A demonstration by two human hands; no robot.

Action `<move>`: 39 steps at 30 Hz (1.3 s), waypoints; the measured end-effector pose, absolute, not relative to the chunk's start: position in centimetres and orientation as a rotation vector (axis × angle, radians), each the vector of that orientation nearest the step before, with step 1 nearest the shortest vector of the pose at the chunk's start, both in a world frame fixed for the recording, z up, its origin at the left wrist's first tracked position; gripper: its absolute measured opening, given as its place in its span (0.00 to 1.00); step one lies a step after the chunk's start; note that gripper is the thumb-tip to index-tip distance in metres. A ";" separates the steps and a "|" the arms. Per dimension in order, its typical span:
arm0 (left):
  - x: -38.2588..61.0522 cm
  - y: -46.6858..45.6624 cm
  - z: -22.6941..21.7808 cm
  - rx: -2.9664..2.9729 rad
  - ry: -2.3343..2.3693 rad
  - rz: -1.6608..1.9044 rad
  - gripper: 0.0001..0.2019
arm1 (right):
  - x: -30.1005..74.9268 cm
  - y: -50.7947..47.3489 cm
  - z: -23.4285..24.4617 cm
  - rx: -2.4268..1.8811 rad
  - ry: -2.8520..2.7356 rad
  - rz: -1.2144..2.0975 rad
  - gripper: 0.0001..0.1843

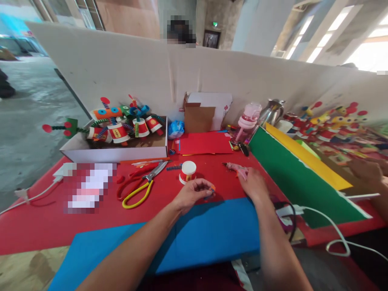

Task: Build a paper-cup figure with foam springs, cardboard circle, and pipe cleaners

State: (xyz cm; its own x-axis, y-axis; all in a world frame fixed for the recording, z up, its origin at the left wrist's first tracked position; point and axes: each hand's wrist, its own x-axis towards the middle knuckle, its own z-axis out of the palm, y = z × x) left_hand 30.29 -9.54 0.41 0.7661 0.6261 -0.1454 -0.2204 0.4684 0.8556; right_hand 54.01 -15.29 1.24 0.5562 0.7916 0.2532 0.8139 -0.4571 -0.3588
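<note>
Close to the middle of the table, my left hand (194,195) pinches a small orange and dark-blue piece (213,189), perhaps folded paper; the fingers hide part of it. Just behind that hand, an upside-down red and white paper cup (188,171) stands with a dark paper spring (174,167) sticking out to its left. On the right, my right hand (254,184) is closed around the handle of a pink hot glue gun (238,168), whose dark nozzle points left, low over the red tabletop. Scissors (145,180) with one red and one yellow handle lie spread to the left.
A white box (118,153) at back left holds several paper-cup figures. Red paper sheets (204,143), a pink bottle (247,121) and a metal jug (273,111) stand or lie behind. A green board (291,173) borders the right; another person's hand (365,167) is beyond it.
</note>
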 end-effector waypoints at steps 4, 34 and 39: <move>30.5 -9.5 0.2 0.958 0.485 0.599 0.19 | 55.3 -15.1 -1.0 -2.413 -1.276 0.024 0.13; 31.0 -9.2 -1.7 1.151 0.735 0.787 0.09 | 49.5 -21.5 8.0 -1.961 -1.434 0.661 0.22; 31.1 -9.2 -1.7 1.139 0.754 0.805 0.08 | 49.0 -21.3 8.0 -1.959 -1.508 0.655 0.19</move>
State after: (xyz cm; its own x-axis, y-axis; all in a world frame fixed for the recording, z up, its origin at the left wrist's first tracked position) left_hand 31.11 -9.20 -1.68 0.5087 0.8544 -0.1055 -0.1611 0.2149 0.9633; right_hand 49.01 -21.30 8.04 0.2421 0.9696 -0.0347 0.6869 -0.1965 -0.6997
